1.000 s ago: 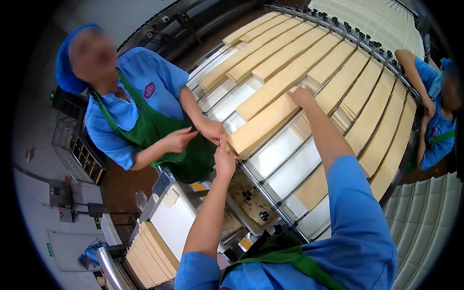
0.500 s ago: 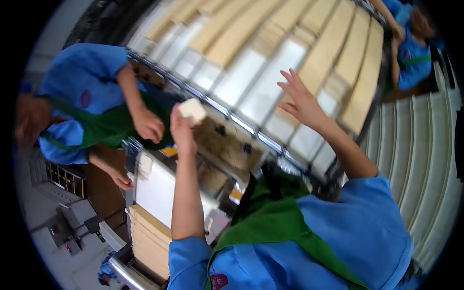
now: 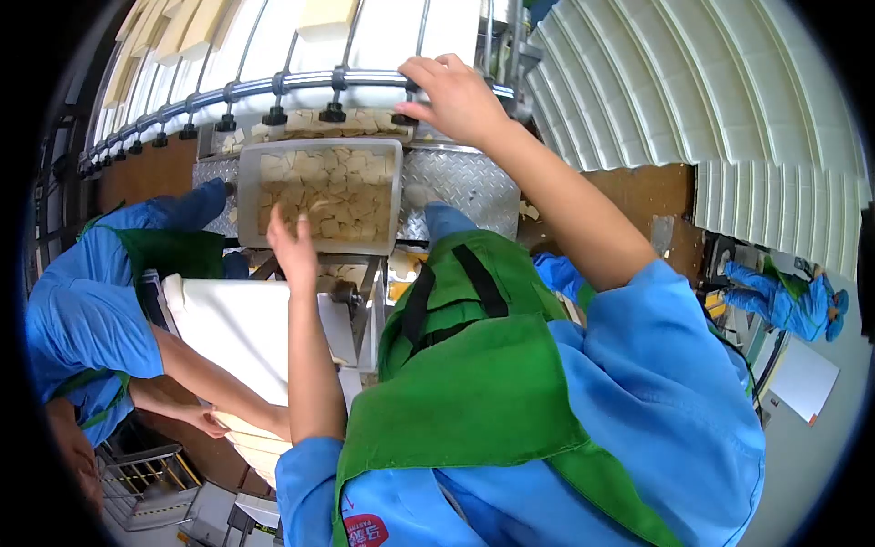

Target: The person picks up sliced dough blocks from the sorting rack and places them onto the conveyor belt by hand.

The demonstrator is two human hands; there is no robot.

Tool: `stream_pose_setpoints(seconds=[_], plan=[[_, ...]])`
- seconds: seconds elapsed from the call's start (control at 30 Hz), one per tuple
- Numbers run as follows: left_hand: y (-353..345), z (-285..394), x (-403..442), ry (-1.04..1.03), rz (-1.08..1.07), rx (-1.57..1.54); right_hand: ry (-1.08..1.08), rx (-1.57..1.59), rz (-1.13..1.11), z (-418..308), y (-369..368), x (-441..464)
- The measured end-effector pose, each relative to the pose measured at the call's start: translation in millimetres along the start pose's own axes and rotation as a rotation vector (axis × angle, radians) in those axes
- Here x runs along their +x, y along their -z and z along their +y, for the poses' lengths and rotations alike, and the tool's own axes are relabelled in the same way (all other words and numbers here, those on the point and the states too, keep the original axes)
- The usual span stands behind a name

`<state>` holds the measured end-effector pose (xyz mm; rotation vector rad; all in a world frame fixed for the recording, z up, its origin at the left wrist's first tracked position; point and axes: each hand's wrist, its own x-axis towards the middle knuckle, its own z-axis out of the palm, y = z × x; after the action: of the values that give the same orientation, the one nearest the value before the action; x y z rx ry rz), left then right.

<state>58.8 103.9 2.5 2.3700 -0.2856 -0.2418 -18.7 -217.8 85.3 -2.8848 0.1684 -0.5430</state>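
My left hand [image 3: 293, 248] hangs over the near side of a translucent plastic bin [image 3: 396, 196], its fingers apart. Many flat, pale, broken pieces [image 3: 351, 178] fill the bin; they look like bread or dough scraps. A blurred pale bit [image 3: 316, 206] shows just past my left fingertips, apparently loose. On the metal rail [image 3: 374, 79] at the front edge of the conveyor rests my right hand [image 3: 451, 96]. Its fingers lie across the top of the rail with the thumb on the near side. How firmly it presses cannot be seen.
Long pale slabs [image 3: 205, 27] lie on the white conveyor lanes [image 3: 273, 50]. At left a co-worker [image 3: 87, 301] handles stacked pale slabs [image 3: 260, 442] beside a white board [image 3: 232, 319]. Diamond-plate flooring [image 3: 465, 187] flanks the bin. Another person [image 3: 784, 296] is far right.
My left hand has lowered over the bin and let go of the pale square piece. My right hand has come down from above the conveyor onto the rail. The view has tilted downward.
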Motion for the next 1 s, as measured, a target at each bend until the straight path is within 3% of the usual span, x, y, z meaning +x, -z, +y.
stream_pose_setpoints(seconds=[0.13, 0.2, 0.27, 0.33, 0.37, 0.4, 0.47, 0.53, 0.57, 0.7, 0.8, 1.0], plan=[[1, 18, -41, -0.211, -0.055, 0.073, -0.131, 0.113, -0.183, 0, 0, 8], [4, 22, -59, -0.126, -0.075, -0.196, -0.206, 0.164, -0.221, -1, -4, 10], [12, 21, -70, -0.015, -0.114, -0.398, -0.129, 0.192, -0.198, 1, -7, 14], [17, 18, -82, 0.089, -0.002, -0.520, 0.013, 0.221, -0.089, 12, -15, 15], [24, 18, -91, 0.132, 0.067, -0.531, 0.071, 0.093, -0.080, 6, -8, 15], [29, 19, -99, 0.175, 0.136, -0.541, 0.127, -0.144, -0.217, -1, 7, 23], [33, 17, -117, 0.235, 0.312, -0.570, 0.328, -0.230, -0.199, 3, 13, 35], [28, 20, -139, 0.335, 0.462, -0.548, 0.272, 0.012, -0.414, 14, 3, 48], [22, 23, -155, 0.419, 0.532, -0.592, 0.444, 0.029, -0.276, 29, -13, 45], [-32, 39, -215, 0.644, 0.816, -0.672, 0.433, 0.142, -0.412, 27, -13, 55], [-82, 66, -246, 0.757, 1.029, -0.760, 0.513, 0.222, -0.391, 32, -21, 58], [-122, 100, -274, 0.910, 1.060, -0.747, 0.308, 0.253, -0.571, 26, -24, 64]])
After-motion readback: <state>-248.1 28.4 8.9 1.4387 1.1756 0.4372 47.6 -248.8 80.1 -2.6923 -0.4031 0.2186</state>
